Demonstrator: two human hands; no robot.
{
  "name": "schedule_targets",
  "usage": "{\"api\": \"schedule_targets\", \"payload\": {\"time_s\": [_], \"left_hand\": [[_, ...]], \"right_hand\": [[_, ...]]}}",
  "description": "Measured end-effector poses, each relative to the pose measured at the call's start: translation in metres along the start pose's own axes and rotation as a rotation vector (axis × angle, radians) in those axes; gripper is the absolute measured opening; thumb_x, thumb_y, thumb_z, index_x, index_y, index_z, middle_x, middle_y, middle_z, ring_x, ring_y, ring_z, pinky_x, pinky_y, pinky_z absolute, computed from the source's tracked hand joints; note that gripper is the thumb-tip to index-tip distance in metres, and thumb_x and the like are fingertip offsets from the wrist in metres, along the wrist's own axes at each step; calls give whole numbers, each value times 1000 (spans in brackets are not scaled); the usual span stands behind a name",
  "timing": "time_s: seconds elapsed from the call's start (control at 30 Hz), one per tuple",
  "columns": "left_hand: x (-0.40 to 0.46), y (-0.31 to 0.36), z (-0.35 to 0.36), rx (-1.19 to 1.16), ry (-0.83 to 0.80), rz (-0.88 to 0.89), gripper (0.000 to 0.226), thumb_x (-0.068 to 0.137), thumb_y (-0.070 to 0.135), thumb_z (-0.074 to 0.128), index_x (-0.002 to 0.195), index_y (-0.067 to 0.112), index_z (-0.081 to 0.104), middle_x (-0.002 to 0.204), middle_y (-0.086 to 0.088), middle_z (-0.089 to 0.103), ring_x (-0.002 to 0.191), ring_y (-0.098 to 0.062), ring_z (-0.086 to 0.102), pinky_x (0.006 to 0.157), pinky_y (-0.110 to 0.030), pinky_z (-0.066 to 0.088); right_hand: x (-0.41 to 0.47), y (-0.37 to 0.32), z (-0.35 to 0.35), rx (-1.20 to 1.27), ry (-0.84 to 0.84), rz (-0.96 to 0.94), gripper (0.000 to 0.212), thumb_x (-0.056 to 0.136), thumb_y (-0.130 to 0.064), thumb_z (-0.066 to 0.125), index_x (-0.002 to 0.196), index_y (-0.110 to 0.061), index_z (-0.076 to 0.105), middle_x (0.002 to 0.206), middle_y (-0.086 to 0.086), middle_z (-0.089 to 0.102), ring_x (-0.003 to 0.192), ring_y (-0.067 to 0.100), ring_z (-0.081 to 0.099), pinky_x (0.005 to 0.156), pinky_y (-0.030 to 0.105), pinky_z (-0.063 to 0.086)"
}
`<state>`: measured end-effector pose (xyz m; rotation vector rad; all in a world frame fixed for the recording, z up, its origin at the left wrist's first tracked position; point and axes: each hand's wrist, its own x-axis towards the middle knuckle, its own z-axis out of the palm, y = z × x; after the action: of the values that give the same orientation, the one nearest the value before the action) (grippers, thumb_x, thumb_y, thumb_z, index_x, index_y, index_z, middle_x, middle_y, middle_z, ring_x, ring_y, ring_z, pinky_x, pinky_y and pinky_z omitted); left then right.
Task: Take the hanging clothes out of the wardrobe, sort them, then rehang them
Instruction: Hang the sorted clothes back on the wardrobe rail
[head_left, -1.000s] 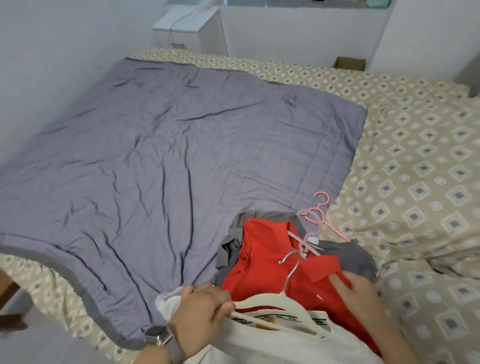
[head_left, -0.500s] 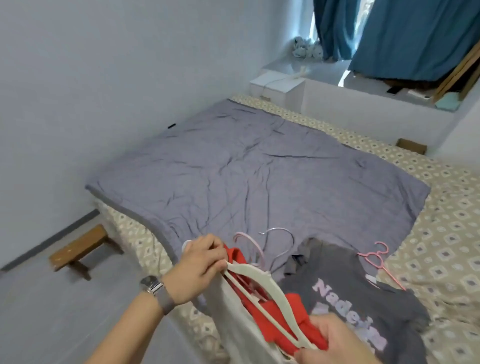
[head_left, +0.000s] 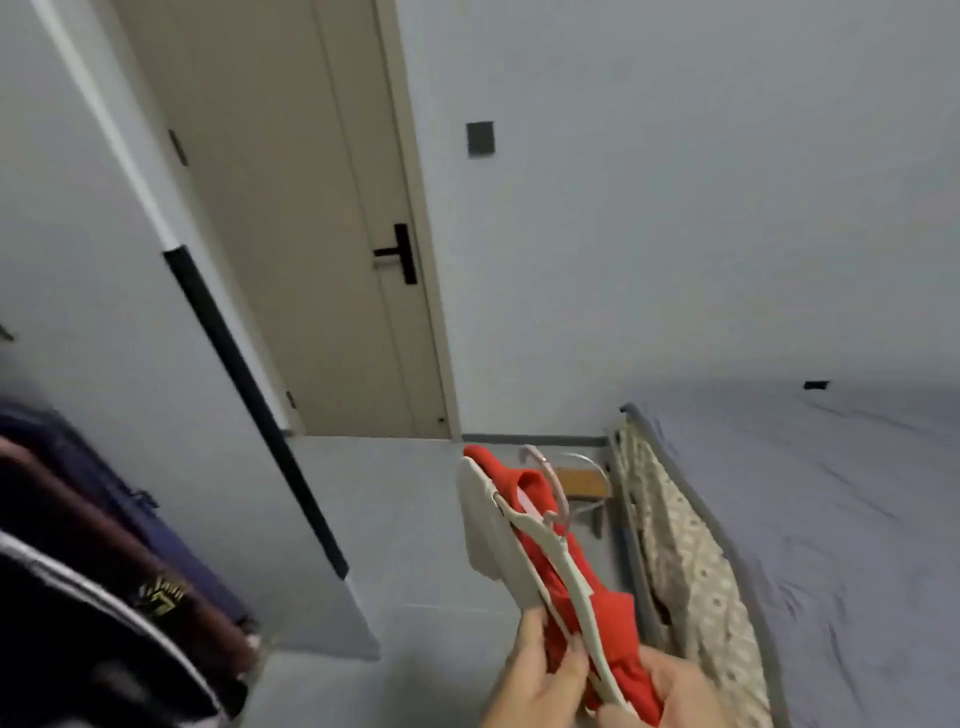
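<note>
Both hands hold a bundle of clothes on hangers low in the head view. A red shirt (head_left: 602, 597) and a white garment (head_left: 488, 535) hang on a cream hanger (head_left: 566, 577), with a pink hanger hook (head_left: 550, 478) beside it. My left hand (head_left: 540, 675) grips the bundle from the left, fingers curled over the hanger arm. At the bottom edge my right hand (head_left: 670, 696) grips the lower end of the red shirt. Dark clothes (head_left: 88, 587) hang in the open wardrobe at lower left.
The white wardrobe door (head_left: 156, 415) with a black handle strip stands open at left. A beige room door (head_left: 311, 234) is shut behind it. The bed with a grey quilt (head_left: 831, 519) lies at right, a wooden stool (head_left: 582, 483) by its corner. Grey floor lies between.
The view has swung left from the bed to the wardrobe and door. Both hands lifted the red shirt and white garment off the bed and carried them along; the grey printed shirt stayed behind.
</note>
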<state>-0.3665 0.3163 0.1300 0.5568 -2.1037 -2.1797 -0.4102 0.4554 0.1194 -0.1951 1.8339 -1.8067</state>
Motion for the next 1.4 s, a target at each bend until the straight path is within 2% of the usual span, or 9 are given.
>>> {"api": "schedule_targets", "payload": {"time_s": [0.07, 0.2, 0.27, 0.37, 0.6, 0.87, 1.1, 1.3, 1.4], "left_hand": [[-2, 10, -42, 28, 85, -4, 37, 65, 54, 62, 102, 51, 60, 104, 25, 68, 104, 4, 61, 100, -27, 44], [6, 27, -116, -99, 332, 89, 34, 79, 48, 62, 112, 44, 58, 106, 14, 70, 105, -4, 63, 96, -29, 47], [3, 38, -145, -152, 450, 147, 29, 92, 33, 55, 119, 33, 44, 95, 10, 73, 95, -5, 66, 82, -23, 52], [-5, 60, -184, -79, 625, 159, 31, 87, 45, 55, 109, 28, 41, 89, -3, 72, 85, -15, 66, 81, -33, 52], [-22, 64, -268, 82, 909, 103, 48, 67, 53, 60, 106, 25, 57, 105, 4, 70, 101, -10, 64, 98, -41, 47], [-71, 50, -383, -18, 1109, 12, 35, 73, 40, 53, 100, 17, 56, 85, -1, 60, 80, -14, 57, 91, -42, 48], [-102, 31, -505, -218, 1104, -58, 7, 94, 19, 45, 89, 15, 42, 63, 0, 66, 77, -22, 68, 68, -31, 54], [-111, 38, -577, 81, 1139, -132, 36, 78, 55, 39, 100, 28, 49, 107, -4, 66, 106, -14, 61, 100, -40, 44], [-115, 50, -608, 57, 1287, -101, 28, 85, 51, 39, 92, 25, 48, 99, -14, 64, 98, -29, 63, 89, -41, 49]], "right_hand": [[21, -25, 55, -81, -51, 25, 13, 65, 12, 64, 75, 6, 69, 54, 12, 65, 57, 23, 65, 49, 11, 48], [60, -54, 124, -571, -178, -211, 43, 42, -44, 58, 82, -44, 73, 76, -14, 71, 73, 0, 64, 75, 19, 50], [77, -76, 156, -578, -276, -294, 39, 46, -41, 59, 80, -32, 74, 66, -15, 63, 57, -5, 54, 61, 16, 43], [97, -99, 206, -550, -472, -382, 6, 66, -13, 68, 62, -13, 63, 48, -7, 48, 45, 1, 37, 49, 23, 32], [124, -105, 317, -568, -762, -548, 40, 76, -18, 68, 51, -18, 37, 43, -7, 34, 47, 6, 28, 45, 19, 24], [125, -93, 456, -497, -1062, -428, 25, 78, -17, 72, 56, -11, 61, 45, -8, 51, 44, -2, 40, 46, 15, 33], [151, -77, 591, -611, -950, -379, 35, 87, -21, 63, 54, -12, 63, 46, -3, 53, 50, 11, 49, 53, 25, 36], [184, -112, 669, -653, -868, -493, 26, 88, -20, 61, 70, -5, 70, 60, 14, 64, 58, 20, 57, 57, 29, 39], [195, -127, 696, -664, -927, -498, 26, 89, -21, 62, 67, -9, 70, 62, 12, 67, 59, 15, 60, 55, 21, 40]]}}
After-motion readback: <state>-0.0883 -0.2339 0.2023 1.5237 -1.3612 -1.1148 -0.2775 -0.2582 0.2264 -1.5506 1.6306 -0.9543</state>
